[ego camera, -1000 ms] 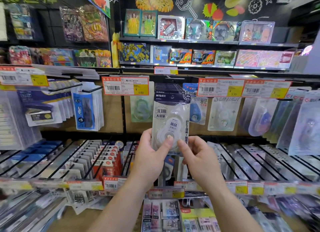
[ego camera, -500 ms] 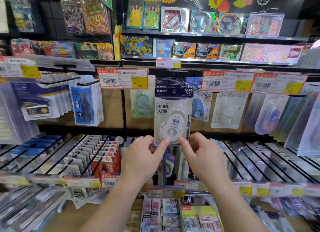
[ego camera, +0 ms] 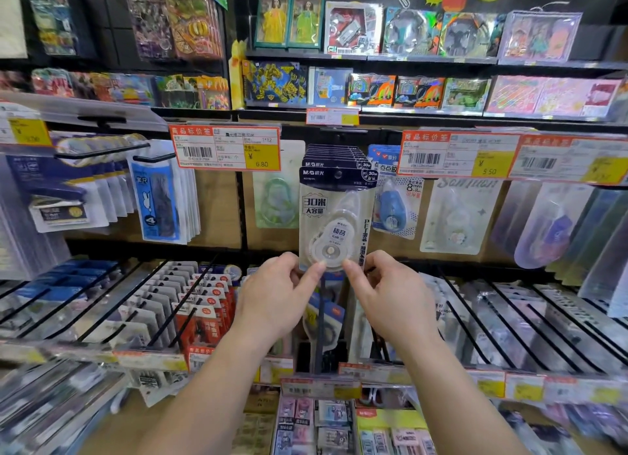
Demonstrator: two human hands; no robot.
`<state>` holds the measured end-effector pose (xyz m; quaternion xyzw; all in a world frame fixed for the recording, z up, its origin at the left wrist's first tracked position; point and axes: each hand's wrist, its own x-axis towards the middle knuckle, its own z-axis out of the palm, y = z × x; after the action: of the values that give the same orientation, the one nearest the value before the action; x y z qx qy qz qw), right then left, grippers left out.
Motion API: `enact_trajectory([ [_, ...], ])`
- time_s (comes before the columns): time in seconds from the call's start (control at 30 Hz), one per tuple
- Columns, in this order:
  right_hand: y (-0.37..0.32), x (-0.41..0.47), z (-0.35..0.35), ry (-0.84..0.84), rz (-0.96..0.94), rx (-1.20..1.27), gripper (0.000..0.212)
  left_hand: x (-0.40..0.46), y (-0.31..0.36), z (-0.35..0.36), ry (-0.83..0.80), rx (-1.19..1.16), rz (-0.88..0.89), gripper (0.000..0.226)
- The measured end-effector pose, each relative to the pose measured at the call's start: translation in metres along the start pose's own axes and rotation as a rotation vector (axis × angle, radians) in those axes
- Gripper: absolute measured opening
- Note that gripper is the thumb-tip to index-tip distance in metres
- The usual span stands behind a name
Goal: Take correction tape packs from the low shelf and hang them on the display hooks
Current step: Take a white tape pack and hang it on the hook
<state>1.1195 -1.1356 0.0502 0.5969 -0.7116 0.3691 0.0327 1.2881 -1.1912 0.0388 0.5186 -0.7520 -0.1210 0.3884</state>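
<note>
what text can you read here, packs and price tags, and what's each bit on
"M&G", "30米", "大容量": front correction tape pack, its bottom edge pinched by left hand and right hand.
"商品标价签", "6.80", "1*12": left price tag.
"5.50": right price tag.
"8mm": blue pack.
"4": blue refill pack.
Barcode digits, small print and lower-rail tags: too blurred.

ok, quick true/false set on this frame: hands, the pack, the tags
1. Both hands pinch the correction tape pack at its bottom edge. True: left hand, right hand.
2. The pack's header is red. False: it is dark navy.
3. The price tag left of the pack reads 6.80. True.
4. The held pack lies flat on a low shelf. False: it is upright, at the front of a row of matching packs.
</note>
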Motion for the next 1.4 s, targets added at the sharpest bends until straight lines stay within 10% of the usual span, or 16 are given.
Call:
enact_trajectory([
  [1.4, 0.001, -0.034, -0.023, -0.286, -0.011, -0.159, 0.067, -0.052, 0.038, -0.030, -0.155, 0.431, -0.186, 0.069],
])
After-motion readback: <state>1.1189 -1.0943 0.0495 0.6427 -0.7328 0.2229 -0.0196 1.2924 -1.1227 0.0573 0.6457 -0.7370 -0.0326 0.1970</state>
